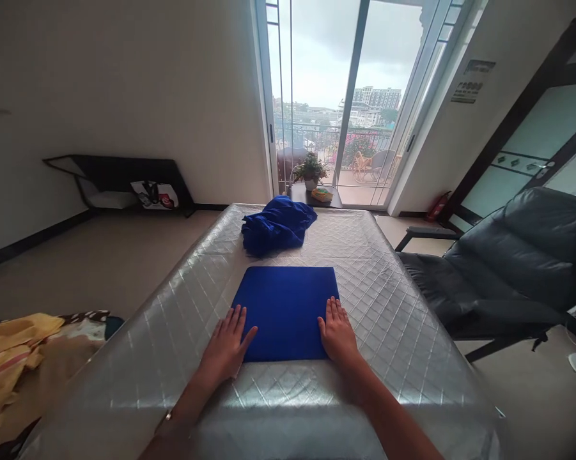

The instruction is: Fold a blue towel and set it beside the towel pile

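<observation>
A flat, smooth blue rectangle (285, 313), which looks like a folded cloth or a thin board, lies on the silver quilted cover (383, 306). My left hand (229, 342) rests flat over its left edge, fingers stretched and thumb apart. On the opposite edge lies my right hand (338, 329), palm down with the fingers extended. Neither hand grips anything. Beyond the rectangle sits a crumpled heap of blue cloth (278, 225). Whether the rectangle has layers cannot be made out.
A black armchair (508, 268) stands close on the right. Yellow and brown bedding (23, 364) lies at the lower left. Past the far edge, a potted plant (311, 172) stands before the sliding glass door (316, 70). A black rack (124, 179) lies along the left wall.
</observation>
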The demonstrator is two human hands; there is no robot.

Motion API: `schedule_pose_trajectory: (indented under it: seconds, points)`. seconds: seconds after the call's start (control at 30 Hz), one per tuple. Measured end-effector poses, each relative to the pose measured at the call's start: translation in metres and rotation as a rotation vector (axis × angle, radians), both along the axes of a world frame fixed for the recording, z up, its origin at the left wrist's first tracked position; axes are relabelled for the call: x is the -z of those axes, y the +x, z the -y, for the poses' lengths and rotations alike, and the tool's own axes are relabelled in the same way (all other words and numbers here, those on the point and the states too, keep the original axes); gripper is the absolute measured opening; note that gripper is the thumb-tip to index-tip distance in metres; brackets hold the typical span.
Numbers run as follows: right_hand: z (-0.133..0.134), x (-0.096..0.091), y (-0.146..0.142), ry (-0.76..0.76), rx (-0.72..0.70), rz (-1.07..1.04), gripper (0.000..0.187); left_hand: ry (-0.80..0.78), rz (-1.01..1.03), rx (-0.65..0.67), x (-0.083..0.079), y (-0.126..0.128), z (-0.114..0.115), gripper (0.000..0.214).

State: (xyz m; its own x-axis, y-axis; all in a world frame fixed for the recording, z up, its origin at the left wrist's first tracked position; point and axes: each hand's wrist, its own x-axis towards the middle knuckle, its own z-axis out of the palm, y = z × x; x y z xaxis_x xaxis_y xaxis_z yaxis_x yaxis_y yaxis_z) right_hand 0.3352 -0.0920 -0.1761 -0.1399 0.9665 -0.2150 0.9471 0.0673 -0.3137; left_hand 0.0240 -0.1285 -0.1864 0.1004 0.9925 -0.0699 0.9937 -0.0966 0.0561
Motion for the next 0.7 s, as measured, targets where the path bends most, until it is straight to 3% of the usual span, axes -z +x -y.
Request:
schedule_pose_trajectory:
  seconds: [0.1,0.23,0.4,0.6,0.7]
  points:
    - [0.001,-0.003,0.0,-0.014,-0.009,0.026,0.063,-0.012,0.015,-0.032,0.001,-0.013,0.008,0.078]
    - [-0.005,-0.012,-0.002,-0.041,-0.024,0.065,0.064,-0.013,0.031,-0.046,0.001,-0.008,0.008,0.086]
    - [-0.04,-0.02,-0.009,0.001,-0.027,0.08,0.064,0.009,0.023,-0.048,0.0,-0.005,0.008,0.088]
    - [-0.071,0.007,-0.009,0.044,0.023,0.066,0.063,-0.056,-0.001,-0.072,-0.009,-0.008,0.005,0.084]
    - [-0.071,0.021,-0.006,0.059,0.027,0.034,0.063,-0.018,-0.005,-0.099,-0.019,0.015,-0.01,0.084]
